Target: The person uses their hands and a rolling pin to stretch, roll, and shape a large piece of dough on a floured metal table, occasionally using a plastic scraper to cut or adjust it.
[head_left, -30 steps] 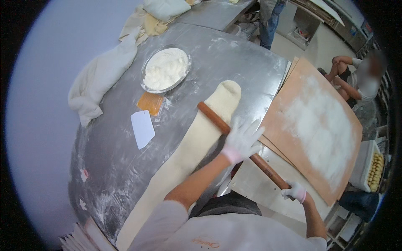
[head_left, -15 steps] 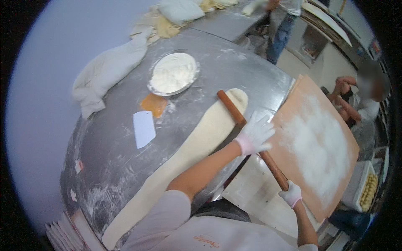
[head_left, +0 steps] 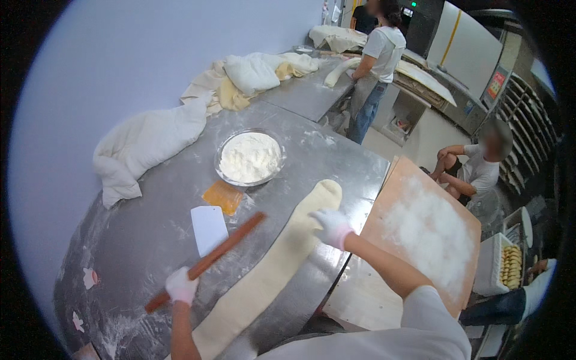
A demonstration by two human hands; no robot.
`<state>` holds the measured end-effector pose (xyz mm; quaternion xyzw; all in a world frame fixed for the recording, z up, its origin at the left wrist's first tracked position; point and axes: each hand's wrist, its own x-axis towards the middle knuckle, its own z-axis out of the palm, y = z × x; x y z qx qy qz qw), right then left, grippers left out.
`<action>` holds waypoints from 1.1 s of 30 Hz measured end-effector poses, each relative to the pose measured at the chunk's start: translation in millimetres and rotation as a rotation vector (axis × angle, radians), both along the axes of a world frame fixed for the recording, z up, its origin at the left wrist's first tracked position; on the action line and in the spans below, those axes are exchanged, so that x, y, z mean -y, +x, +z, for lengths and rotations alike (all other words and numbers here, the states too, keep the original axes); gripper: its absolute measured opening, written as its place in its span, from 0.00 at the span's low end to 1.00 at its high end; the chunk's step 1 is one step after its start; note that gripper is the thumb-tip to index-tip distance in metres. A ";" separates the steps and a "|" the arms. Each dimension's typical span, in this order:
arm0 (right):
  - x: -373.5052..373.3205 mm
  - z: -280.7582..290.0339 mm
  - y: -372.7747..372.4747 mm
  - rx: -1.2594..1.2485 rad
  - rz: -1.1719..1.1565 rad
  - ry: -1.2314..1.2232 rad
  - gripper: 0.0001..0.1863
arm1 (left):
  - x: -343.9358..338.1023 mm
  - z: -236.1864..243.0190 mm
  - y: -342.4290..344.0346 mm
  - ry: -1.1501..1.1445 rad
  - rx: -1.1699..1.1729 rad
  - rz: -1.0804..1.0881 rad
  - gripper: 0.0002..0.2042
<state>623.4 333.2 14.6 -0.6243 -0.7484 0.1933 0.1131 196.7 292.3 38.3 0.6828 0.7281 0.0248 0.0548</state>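
Observation:
A long flattened strip of pale dough (head_left: pixel 273 270) runs diagonally across the steel table, its rounded far end toward the right. My left hand (head_left: pixel 182 285), in a white glove with a pink cuff, is closed round a reddish-brown wooden rolling pin (head_left: pixel 225 246). The pin lies slantwise left of the dough, its far end past a white scraper (head_left: pixel 209 231). My right hand (head_left: pixel 330 228), gloved alike, is over the dough's right edge near the far end. Its fingers look apart, slightly blurred; whether they touch the dough is unclear.
A metal bowl of flour (head_left: pixel 251 157) stands beyond an orange scraper (head_left: pixel 223 197). White cloths (head_left: pixel 150 141) line the wall. At right lies a floured tan board (head_left: pixel 432 234). One person (head_left: pixel 378 60) stands at the far table, another (head_left: pixel 480 165) sits beyond the board.
Both hands were on the rolling pin across the dough's far end. My left hand has carried it left, off the dough; my right has let go and moved to the dough. The view has shifted.

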 end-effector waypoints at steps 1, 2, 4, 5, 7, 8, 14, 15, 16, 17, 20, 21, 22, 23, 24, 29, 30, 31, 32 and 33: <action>-12.1 -5.9 -23.5 -0.069 0.035 -0.042 0.26 | 8.0 5.2 -25.7 -0.038 -0.021 0.137 0.18; -21.0 -16.9 -47.4 -0.152 0.097 -0.092 0.26 | 17.5 8.0 -49.1 -0.078 -0.039 0.246 0.18; -35.8 -27.9 -99.5 -0.241 0.200 -0.206 0.24 | 32.2 9.5 -85.9 -0.114 -0.046 0.356 0.18; -41.9 -26.7 -127.7 -0.250 0.246 -0.260 0.24 | 37.3 9.9 -100.1 -0.112 -0.051 0.382 0.18; -55.2 -35.5 -164.0 -0.196 0.267 -0.301 0.24 | 43.6 2.8 -122.0 -0.059 -0.055 0.374 0.18; -61.6 -37.3 -182.6 -0.174 0.281 -0.322 0.24 | 46.4 -1.0 -128.5 -0.004 -0.029 0.344 0.18; -97.4 -59.3 -231.3 -0.058 0.085 -0.312 0.25 | 2.9 -37.5 -92.4 0.320 0.300 -0.059 0.17; -101.8 -68.5 -232.6 -0.050 0.038 -0.314 0.25 | -9.5 -49.7 -77.9 0.321 0.313 -0.115 0.18; -104.7 -61.4 -239.9 -0.065 0.017 -0.340 0.25 | -20.0 -59.7 -68.6 0.326 0.316 -0.159 0.20; -104.9 -64.7 -237.3 -0.075 -0.017 -0.350 0.25 | -30.5 -59.9 -53.1 0.259 0.304 -0.157 0.22; -109.8 -75.5 -248.9 -0.121 -0.082 -0.336 0.26 | -51.2 -70.8 -29.5 0.136 0.206 -0.143 0.26; -110.1 -73.9 -257.1 -0.142 -0.103 -0.337 0.27 | -55.0 -77.9 -27.1 0.116 0.180 -0.141 0.26; -110.6 -71.8 -264.5 -0.167 -0.127 -0.351 0.27 | -53.8 -86.9 -28.0 0.125 0.188 -0.144 0.27; -114.0 -73.2 -268.5 -0.218 -0.142 -0.379 0.27 | -53.5 -87.6 -25.6 0.112 0.192 -0.150 0.27; -118.3 -76.2 -270.7 -0.269 -0.161 -0.410 0.27 | -54.5 -87.5 -21.5 0.095 0.196 -0.159 0.27; -114.3 -106.9 -281.7 -0.942 -0.144 -0.508 0.22 | -44.3 -62.9 1.0 -0.087 0.223 -0.163 0.26; -105.9 -112.5 -276.8 -1.017 -0.112 -0.470 0.21 | -40.1 -61.4 4.2 -0.111 0.191 -0.163 0.26; -101.5 -117.1 -269.9 -1.095 -0.077 -0.427 0.20 | -39.5 -62.0 4.1 -0.104 0.100 -0.177 0.26; -93.5 -95.3 -262.2 -1.056 -0.026 -0.410 0.19 | -35.2 -64.6 -1.1 -0.104 0.050 -0.156 0.27; -91.7 -82.4 -235.9 -1.039 -0.022 -0.400 0.19 | -32.6 -67.5 1.1 -0.105 0.010 -0.154 0.27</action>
